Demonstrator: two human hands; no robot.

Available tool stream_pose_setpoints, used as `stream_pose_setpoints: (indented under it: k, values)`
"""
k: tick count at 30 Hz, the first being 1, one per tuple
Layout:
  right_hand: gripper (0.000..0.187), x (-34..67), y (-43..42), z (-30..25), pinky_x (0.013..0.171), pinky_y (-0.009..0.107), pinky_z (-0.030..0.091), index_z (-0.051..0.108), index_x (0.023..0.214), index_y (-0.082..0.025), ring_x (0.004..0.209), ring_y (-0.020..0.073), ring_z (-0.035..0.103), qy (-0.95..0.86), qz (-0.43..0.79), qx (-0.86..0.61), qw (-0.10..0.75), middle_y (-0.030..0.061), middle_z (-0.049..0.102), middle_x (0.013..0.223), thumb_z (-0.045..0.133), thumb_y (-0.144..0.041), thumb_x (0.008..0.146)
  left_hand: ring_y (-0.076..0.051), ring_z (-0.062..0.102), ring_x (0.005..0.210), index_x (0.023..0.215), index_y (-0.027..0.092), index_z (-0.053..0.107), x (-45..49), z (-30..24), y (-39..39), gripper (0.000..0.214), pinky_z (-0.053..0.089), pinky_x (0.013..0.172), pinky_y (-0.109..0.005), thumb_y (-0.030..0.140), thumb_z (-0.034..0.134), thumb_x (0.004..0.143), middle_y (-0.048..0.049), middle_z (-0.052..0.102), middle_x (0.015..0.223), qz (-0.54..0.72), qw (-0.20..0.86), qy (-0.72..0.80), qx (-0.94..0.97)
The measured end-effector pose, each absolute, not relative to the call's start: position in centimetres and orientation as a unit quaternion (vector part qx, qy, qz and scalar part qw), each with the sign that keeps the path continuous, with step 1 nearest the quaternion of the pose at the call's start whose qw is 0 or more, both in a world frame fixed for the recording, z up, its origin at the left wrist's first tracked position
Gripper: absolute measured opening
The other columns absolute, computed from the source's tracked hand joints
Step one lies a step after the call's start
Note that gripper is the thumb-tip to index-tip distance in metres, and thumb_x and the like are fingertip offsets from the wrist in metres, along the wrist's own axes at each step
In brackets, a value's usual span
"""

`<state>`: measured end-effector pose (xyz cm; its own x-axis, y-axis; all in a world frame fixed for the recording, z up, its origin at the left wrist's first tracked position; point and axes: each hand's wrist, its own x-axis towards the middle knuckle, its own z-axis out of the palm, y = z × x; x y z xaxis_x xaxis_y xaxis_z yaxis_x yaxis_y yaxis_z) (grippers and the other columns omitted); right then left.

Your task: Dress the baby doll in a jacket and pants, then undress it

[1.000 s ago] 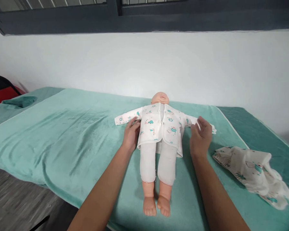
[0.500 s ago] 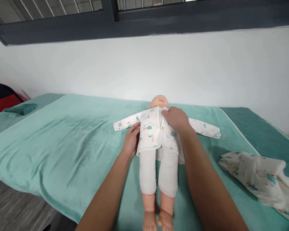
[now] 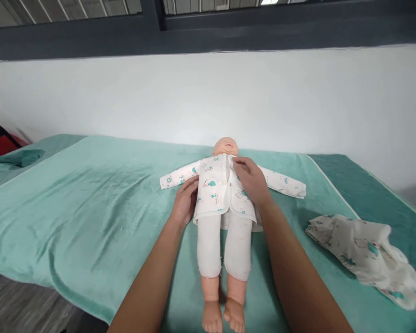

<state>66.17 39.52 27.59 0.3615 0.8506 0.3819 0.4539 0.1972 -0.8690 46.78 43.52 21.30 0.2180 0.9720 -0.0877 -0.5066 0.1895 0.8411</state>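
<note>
A baby doll (image 3: 225,147) lies on its back on a teal towel (image 3: 90,194), arms spread, feet toward me. It wears a white printed jacket (image 3: 215,189) and plain white leggings (image 3: 208,245). My left hand (image 3: 185,201) rests flat against the jacket's left side, fingers stretched out. My right hand (image 3: 251,178) lies on the doll's chest with its fingertips pinched at the jacket's front edge near the collar.
A crumpled printed garment (image 3: 360,249) lies on the towel at the right. A darker teal cover (image 3: 377,189) shows at the far right, a folded teal cloth (image 3: 15,158) at the far left. A white wall and dark window frame stand behind. The floor lies beyond the near-left edge.
My right hand has left the doll's right sleeve and come onto the chest, at the jacket's front opening. My left hand has stayed at the jacket's side.
</note>
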Motion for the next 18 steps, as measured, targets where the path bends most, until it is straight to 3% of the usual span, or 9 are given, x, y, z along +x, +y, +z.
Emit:
stream_pose_setpoints:
  k: [3, 5, 7, 9, 14, 18]
  values:
    - [0.040, 65.2, 35.8, 25.8, 0.121, 0.045, 0.029, 0.061, 0.130, -0.027, 0.142, 0.0219, 0.043, -0.576, 0.187, -0.572, 0.553, 0.0051, 0.052, 0.150, 0.057, -0.040, 0.092, -0.024, 0.071, 0.096, 0.109, 0.019, 0.071, 46.8, 21.0, 43.7, 0.043, 0.055, 0.088, -0.040, 0.032, 0.080, 0.069, -0.0087, 0.075, 0.106, 0.531, 0.694, 0.330, 0.356]
    - [0.048, 64.5, 32.9, 24.5, 0.126, 0.048, 0.020, 0.053, 0.140, -0.030, 0.151, 0.0217, 0.028, -0.611, 0.175, -0.545, 0.547, 0.0032, 0.040, 0.159, 0.059, -0.039, 0.093, -0.024, 0.071, 0.094, 0.108, 0.019, 0.071, 46.8, 20.8, 43.8, 0.043, 0.055, 0.087, -0.040, 0.033, 0.081, 0.069, -0.0083, 0.075, 0.105, 0.534, 0.692, 0.328, 0.360]
    - [0.053, 64.0, 29.9, 23.2, 0.126, 0.050, 0.020, 0.047, 0.146, -0.033, 0.154, 0.0221, 0.022, -0.626, 0.174, -0.535, 0.540, 0.0020, 0.032, 0.163, 0.059, -0.037, 0.094, -0.023, 0.071, 0.092, 0.108, 0.018, 0.071, 46.8, 20.8, 43.8, 0.043, 0.055, 0.087, -0.040, 0.032, 0.080, 0.068, -0.0080, 0.075, 0.104, 0.536, 0.690, 0.325, 0.362]
    - [0.055, 63.9, 27.3, 21.9, 0.123, 0.050, 0.027, 0.043, 0.148, -0.033, 0.152, 0.0229, 0.028, -0.614, 0.170, -0.554, 0.535, 0.0033, 0.032, 0.164, 0.057, -0.035, 0.095, -0.022, 0.071, 0.089, 0.107, 0.018, 0.071, 46.7, 20.8, 43.8, 0.041, 0.055, 0.087, -0.039, 0.031, 0.079, 0.069, -0.0079, 0.075, 0.102, 0.535, 0.692, 0.323, 0.362]
    - [0.048, 64.5, 24.4, 20.0, 0.111, 0.052, 0.040, 0.053, 0.138, -0.022, 0.131, 0.0281, 0.051, -0.528, 0.011, -0.698, 0.484, 0.0128, 0.057, 0.137, 0.054, -0.027, 0.089, -0.020, 0.068, 0.089, 0.106, 0.018, 0.070, 46.8, 20.9, 43.5, 0.036, 0.053, 0.085, -0.037, 0.027, 0.074, 0.071, -0.0069, 0.074, 0.103, 0.535, 0.677, 0.331, 0.381]
    - [0.034, 64.5, 25.6, 20.5, 0.082, 0.041, 0.049, 0.062, 0.117, -0.019, 0.098, 0.0265, 0.062, -0.474, 0.016, -0.773, 0.421, 0.0115, 0.067, 0.111, 0.052, -0.032, 0.087, -0.018, 0.065, 0.093, 0.108, 0.021, 0.071, 46.8, 20.5, 43.2, 0.036, 0.049, 0.085, -0.030, 0.020, 0.067, 0.073, -0.0049, 0.072, 0.109, 0.538, 0.573, 0.366, 0.498]
